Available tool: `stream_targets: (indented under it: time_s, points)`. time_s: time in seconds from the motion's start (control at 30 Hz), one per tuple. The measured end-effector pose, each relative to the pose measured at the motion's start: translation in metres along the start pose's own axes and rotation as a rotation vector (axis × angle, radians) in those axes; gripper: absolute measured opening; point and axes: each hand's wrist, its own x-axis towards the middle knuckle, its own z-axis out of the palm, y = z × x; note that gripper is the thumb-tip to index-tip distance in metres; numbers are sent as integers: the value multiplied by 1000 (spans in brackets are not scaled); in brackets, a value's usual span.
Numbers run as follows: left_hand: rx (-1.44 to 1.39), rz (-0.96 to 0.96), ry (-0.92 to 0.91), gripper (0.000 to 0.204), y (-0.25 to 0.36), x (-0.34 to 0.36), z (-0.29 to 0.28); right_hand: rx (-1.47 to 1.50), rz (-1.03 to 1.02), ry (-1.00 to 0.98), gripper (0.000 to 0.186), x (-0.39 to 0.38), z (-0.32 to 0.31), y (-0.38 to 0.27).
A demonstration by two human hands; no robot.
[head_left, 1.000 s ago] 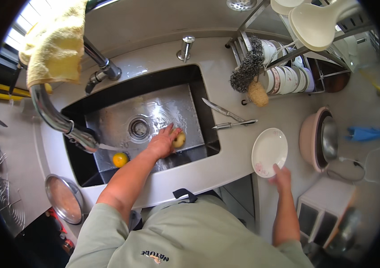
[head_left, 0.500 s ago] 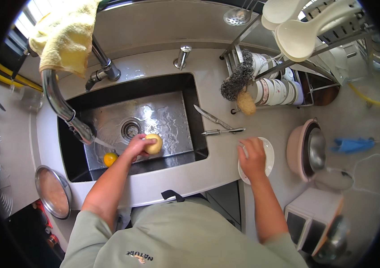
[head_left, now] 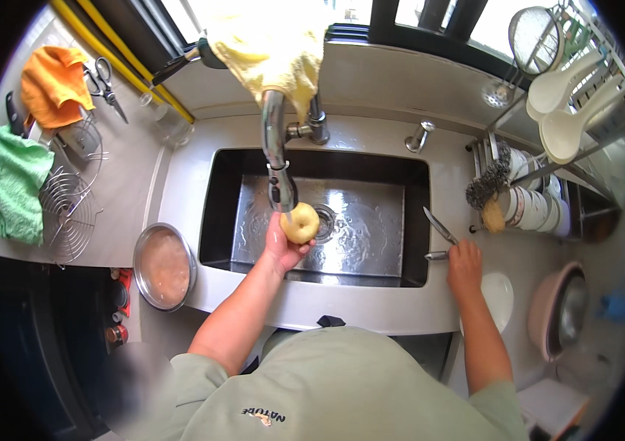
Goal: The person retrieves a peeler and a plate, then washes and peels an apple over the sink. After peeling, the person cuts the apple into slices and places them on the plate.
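My left hand (head_left: 284, 246) is closed around a round yellow fruit (head_left: 300, 223) with a dimple in it, apparently an apple or pear. It holds the fruit inside the sink (head_left: 371, 253), right under the faucet's spout (head_left: 281, 187), where a short streak of water shows. On the counter right of the sink, my right hand (head_left: 465, 266) has its fingers closed over the handle ends of a small knife (head_left: 439, 225) and a slim metal peeler (head_left: 436, 256). Which of the two it grips is hidden. Beside that wrist lies a white plate (head_left: 500, 300).
A steel bowl (head_left: 165, 266) of pinkish liquid stands left of the sink. A yellow cloth (head_left: 268, 51) hangs over the faucet. At the right are a dish rack (head_left: 540, 209) and stacked basins (head_left: 556, 309). Scissors (head_left: 106, 88) and a wire rack (head_left: 70, 213) lie far left.
My left hand has brought the yellow fruit under the spout. My right hand has moved from the plate to the knife and peeler. The small orange fruit in the sink no longer shows. The view has shifted left.
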Motion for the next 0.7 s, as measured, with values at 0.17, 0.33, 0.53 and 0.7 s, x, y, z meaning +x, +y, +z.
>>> stream_targets:
  time_s: [0.17,0.33,0.53,0.7]
  points:
    - [68,-83,107,52,13,-27,32,452,68,-8,14,16,-18,-64]
    - [13,62,171,49,5,-42,57,1555,722,-221,46,81,30,-195]
    - [247,513,299,34,-10,-31,24,1577,907,-213,33,159,67,-306]
    - [336,619,154,66,15,-44,22,1853,951,-175,36,184,87,-311]
